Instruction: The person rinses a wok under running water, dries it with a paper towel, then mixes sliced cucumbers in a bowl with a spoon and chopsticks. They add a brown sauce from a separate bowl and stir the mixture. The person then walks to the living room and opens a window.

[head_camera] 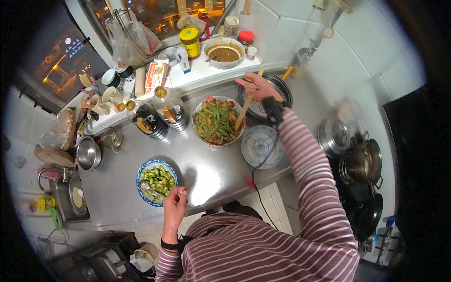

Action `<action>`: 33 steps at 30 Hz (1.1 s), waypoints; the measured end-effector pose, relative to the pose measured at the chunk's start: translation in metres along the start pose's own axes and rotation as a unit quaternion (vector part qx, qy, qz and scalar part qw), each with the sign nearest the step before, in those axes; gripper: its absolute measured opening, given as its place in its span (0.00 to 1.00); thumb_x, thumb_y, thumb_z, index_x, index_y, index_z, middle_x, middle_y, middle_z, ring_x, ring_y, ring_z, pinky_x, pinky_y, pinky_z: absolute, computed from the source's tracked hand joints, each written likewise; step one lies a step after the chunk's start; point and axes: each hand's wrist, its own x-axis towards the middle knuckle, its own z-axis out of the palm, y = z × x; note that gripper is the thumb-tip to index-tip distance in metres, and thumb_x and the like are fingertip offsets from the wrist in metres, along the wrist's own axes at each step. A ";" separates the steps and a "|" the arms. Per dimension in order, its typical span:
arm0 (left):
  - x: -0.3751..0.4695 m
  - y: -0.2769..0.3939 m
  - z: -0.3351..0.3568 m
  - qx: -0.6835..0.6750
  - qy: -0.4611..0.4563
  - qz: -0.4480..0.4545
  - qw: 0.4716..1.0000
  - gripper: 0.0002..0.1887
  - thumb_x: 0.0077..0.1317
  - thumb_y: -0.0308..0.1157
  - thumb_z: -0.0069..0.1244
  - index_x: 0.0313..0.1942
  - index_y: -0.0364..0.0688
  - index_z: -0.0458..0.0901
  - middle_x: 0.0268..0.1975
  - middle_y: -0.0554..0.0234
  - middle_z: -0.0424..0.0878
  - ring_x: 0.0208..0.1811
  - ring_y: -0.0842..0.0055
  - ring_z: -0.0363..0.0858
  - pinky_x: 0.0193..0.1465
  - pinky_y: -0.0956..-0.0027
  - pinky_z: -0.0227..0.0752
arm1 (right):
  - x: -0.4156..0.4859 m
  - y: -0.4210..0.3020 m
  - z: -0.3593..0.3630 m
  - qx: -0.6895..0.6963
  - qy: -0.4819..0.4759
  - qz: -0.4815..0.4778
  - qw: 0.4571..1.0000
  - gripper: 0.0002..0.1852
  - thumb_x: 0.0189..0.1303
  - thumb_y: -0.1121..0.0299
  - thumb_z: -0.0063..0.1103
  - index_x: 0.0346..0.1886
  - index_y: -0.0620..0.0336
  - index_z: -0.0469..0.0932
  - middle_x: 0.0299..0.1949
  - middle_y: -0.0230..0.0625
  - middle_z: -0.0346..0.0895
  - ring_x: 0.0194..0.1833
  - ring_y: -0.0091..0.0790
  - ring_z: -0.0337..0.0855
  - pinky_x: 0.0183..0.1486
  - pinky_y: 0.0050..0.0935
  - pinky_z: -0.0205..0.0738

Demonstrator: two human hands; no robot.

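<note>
My right hand (259, 87) holds wooden chopsticks (246, 110), their lower ends at the right side of a bowl of green beans (215, 121) mixed with browned pieces. Beneath this hand is a round perforated metal steamer tray (255, 106). Nearer to me lies an empty patterned plate (262, 147). My left hand (176, 201) is at the right rim of a blue-and-white plate (138, 179) of cut green vegetable pieces (156, 178). A metal spoon (153, 189) rests in that plate, its handle reaching to my left hand. Whether those curled fingers grip it is unclear.
Two glass oil bottles (172, 110) stand left of the beans. A metal bowl (88, 153) is near the sink (75, 211). A sauce bowl (224, 53) and jars line the ledge. A black cable (259, 192) crosses the patterned plate and counter edge.
</note>
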 end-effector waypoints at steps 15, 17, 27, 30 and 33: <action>-0.045 -0.015 -0.017 -0.050 0.134 -0.113 0.983 0.12 0.72 0.38 0.49 0.41 0.36 0.77 0.25 0.71 0.74 0.24 0.86 0.70 0.27 0.79 0.65 | 0.191 -0.010 -0.034 -0.090 0.032 -0.044 0.994 0.28 0.69 0.59 0.50 0.66 0.55 0.51 0.48 0.64 0.72 0.12 0.16 0.51 0.17 0.18 0.59; -0.046 -0.012 -0.015 -0.048 0.141 -0.117 0.982 0.12 0.73 0.38 0.48 0.41 0.35 0.77 0.25 0.71 0.74 0.24 0.86 0.70 0.27 0.79 0.65 | 0.197 -0.011 -0.034 -0.115 0.022 -0.056 0.992 0.26 0.68 0.62 0.45 0.64 0.60 0.53 0.48 0.63 0.72 0.18 0.24 0.65 0.17 0.19 0.61; -0.043 0.001 -0.014 -0.039 0.158 -0.094 0.982 0.12 0.72 0.36 0.49 0.40 0.35 0.78 0.25 0.71 0.75 0.24 0.86 0.72 0.27 0.79 0.65 | 0.125 -0.021 0.001 -0.107 0.005 -0.037 0.994 0.20 0.65 0.67 0.46 0.58 0.63 0.59 0.48 0.61 0.74 0.21 0.24 0.64 0.17 0.18 0.56; -0.029 0.017 -0.020 -0.059 0.132 -0.059 0.988 0.11 0.71 0.34 0.51 0.43 0.34 0.79 0.25 0.72 0.76 0.25 0.87 0.72 0.28 0.80 0.66 | 0.058 -0.013 0.022 -0.163 -0.011 -0.074 0.984 0.20 0.64 0.63 0.48 0.55 0.61 0.62 0.47 0.55 0.77 0.17 0.17 0.53 0.19 0.18 0.52; -0.012 0.043 -0.030 -0.059 0.091 -0.033 0.994 0.15 0.69 0.33 0.53 0.51 0.34 0.79 0.30 0.72 0.77 0.31 0.86 0.74 0.34 0.80 0.69 | -0.015 0.001 0.043 -0.199 -0.029 -0.071 0.977 0.12 0.66 0.66 0.51 0.47 0.63 0.71 0.37 0.45 0.81 0.15 0.13 0.51 0.18 0.15 0.50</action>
